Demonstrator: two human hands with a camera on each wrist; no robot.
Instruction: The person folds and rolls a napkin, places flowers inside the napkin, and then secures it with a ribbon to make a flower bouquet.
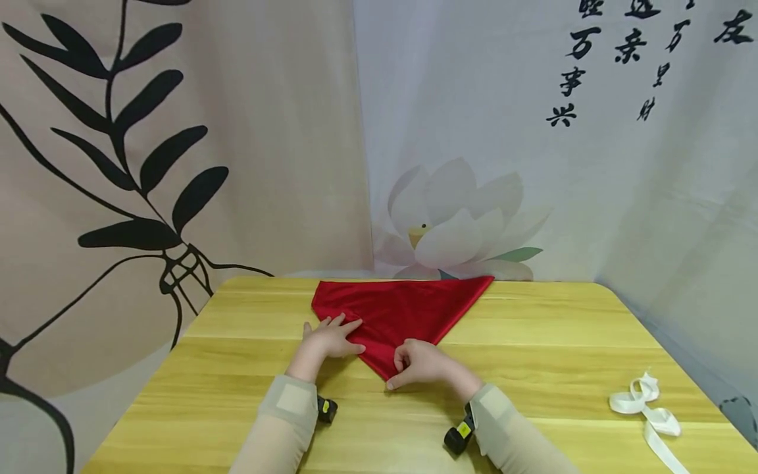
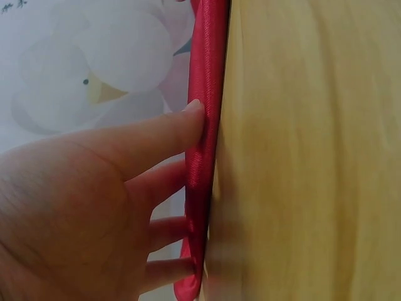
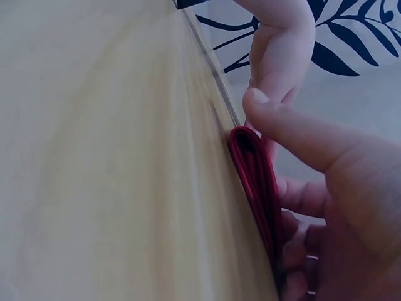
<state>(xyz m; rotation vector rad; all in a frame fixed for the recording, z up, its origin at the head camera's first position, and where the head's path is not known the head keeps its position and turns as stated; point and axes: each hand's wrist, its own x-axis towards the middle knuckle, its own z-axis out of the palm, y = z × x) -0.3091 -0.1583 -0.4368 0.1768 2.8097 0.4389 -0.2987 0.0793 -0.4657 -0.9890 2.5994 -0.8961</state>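
Note:
A red satiny cloth (image 1: 403,309), folded into a roughly triangular shape, lies near the far side of the table with a narrow corner toward the person. My left hand (image 1: 333,337) rests on its left side with fingers spread; in the left wrist view the thumb and fingertips touch the cloth (image 2: 205,75). At the near corner is my right hand (image 1: 422,362), its fingers curled and its thumb at the tip. The right wrist view shows the cloth's layered, rounded fold (image 3: 254,182) between that hand (image 3: 357,194) and the wooden surface.
A curled white ribbon (image 1: 654,418) lies on the right part of the wooden table (image 1: 533,368). Behind the table hangs a printed curtain (image 1: 284,131) with leaves, a lotus and black characters. Both wrists wear small black cameras (image 1: 458,438).

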